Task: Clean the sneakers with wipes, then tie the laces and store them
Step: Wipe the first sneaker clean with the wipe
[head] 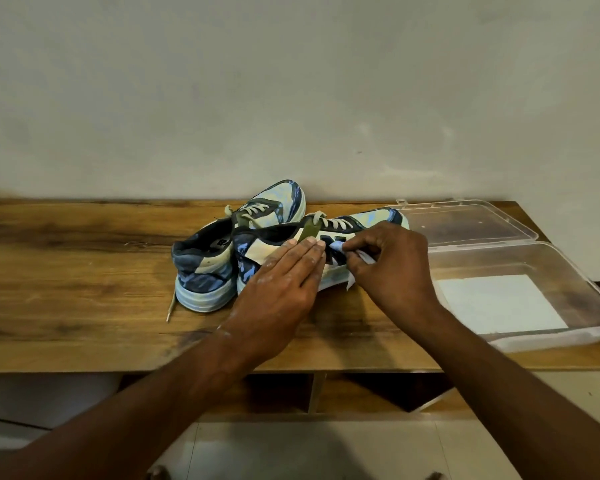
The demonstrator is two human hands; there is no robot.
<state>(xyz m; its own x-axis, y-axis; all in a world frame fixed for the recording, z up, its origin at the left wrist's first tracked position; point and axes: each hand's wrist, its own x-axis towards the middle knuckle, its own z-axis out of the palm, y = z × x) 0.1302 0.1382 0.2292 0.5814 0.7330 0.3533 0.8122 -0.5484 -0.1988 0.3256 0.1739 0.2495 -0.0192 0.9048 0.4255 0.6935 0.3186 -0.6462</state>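
My left hand [284,282] lies flat with straight fingers pressed against the near side of the closer sneaker [278,247], its fingertips reaching the collar beside the olive tongue. My right hand [392,261] is curled, pinching a pale wipe [340,252] between thumb and fingers against the dark logo on that same shoe's side; a loose tail of the wipe hangs down toward the sole. The closer sneaker stands on its sole with its toe pointing toward the worktop's right end, and the second sneaker [205,268] sits touching it on the left, heel toward me, toe up at the back edge by the wall [291,81]. One untied lace end [170,308] trails off the left shoe's heel onto the wood. Both shoes stand about midway along the worktop [66,271], closer to its back edge than to the front. Left of the shoes I see a long bare stretch of wood running to the left end, and a bare band between the shoes and the front edge, which my forearms cross. To the right, an open clear plastic box [520,258] fills the right end, its lid [465,220] lying against the back edge and its base with a white sheet [499,303] in it reaching the front right corner, just beside my right wrist.
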